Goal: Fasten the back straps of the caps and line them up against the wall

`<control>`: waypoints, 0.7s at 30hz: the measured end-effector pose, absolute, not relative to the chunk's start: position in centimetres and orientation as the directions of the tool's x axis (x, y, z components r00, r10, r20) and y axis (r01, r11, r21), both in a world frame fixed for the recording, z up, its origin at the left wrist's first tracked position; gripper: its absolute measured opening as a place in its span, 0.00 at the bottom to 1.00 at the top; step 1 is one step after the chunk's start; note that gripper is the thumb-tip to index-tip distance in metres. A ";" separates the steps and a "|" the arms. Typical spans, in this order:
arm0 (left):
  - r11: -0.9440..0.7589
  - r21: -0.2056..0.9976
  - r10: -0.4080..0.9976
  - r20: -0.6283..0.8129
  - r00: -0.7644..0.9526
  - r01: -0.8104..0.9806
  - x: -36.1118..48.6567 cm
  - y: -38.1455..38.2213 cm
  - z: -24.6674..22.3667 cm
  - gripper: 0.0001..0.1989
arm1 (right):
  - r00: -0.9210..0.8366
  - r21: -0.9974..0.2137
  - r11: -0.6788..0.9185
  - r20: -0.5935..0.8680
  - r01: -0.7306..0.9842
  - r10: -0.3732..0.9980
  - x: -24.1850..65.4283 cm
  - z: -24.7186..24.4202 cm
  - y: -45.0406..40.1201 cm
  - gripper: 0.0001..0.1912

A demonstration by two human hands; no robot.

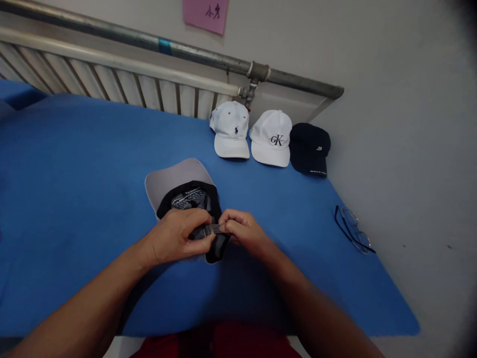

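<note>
Tabletop (93, 164), upturned cap (188, 196), strap (215, 228) in left grip (182, 234), right grip (244, 231)

Four caps (179, 180) and eyeglasses (352, 231) on blue tabletop (82, 199)

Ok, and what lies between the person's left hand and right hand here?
The head view shows the strap of the grey-brimmed cap, with a small buckle, between the left hand and the right hand.

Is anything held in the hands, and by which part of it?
The grey cap, by its back strap, which the left hand and right hand pinch near the buckle.
</note>
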State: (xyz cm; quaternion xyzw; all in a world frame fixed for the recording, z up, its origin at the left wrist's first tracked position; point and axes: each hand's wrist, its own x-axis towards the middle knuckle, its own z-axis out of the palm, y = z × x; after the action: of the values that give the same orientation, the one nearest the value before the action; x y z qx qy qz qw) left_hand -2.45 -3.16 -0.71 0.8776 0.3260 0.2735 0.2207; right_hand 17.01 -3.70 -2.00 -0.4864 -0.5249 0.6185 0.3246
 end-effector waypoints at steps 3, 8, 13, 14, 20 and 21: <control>-0.610 0.635 0.733 0.225 0.641 0.474 -2.7 -3.1 -0.4 0.05 | -0.321 -0.963 -0.246 -0.268 0.107 0.908 17.4 -2.3 -3.5 0.03; -0.370 0.794 0.769 -0.031 0.639 0.483 -3.0 -2.7 0.0 0.08 | -0.310 -0.967 -0.230 -0.255 0.114 0.916 17.5 -2.3 -3.6 0.04; -0.153 0.907 0.640 -0.211 0.739 0.392 -3.7 -2.2 0.3 0.14 | -0.281 -0.978 -0.140 -0.179 0.153 0.943 17.4 -2.1 -3.7 0.03; -0.133 0.919 0.615 -0.217 0.758 0.371 -3.9 -2.1 0.3 0.15 | -0.277 -0.979 -0.132 -0.172 0.155 0.945 17.5 -2.2 -3.7 0.04; -0.069 0.940 0.602 -0.229 0.765 0.335 -4.2 -1.8 0.2 0.14 | -0.274 -0.980 -0.103 -0.148 0.172 0.950 17.9 -2.4 -3.7 0.04; -0.061 0.943 0.615 -0.222 0.757 0.326 -4.2 -1.8 0.2 0.13 | -0.275 -0.981 -0.099 -0.144 0.169 0.951 17.9 -2.4 -3.7 0.04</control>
State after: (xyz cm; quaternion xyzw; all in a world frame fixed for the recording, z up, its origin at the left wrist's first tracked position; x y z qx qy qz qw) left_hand -4.23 -1.79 0.18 0.7184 0.3275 0.1200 0.6019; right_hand 17.90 -3.70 -2.40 -0.4894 -0.5721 0.5570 0.3508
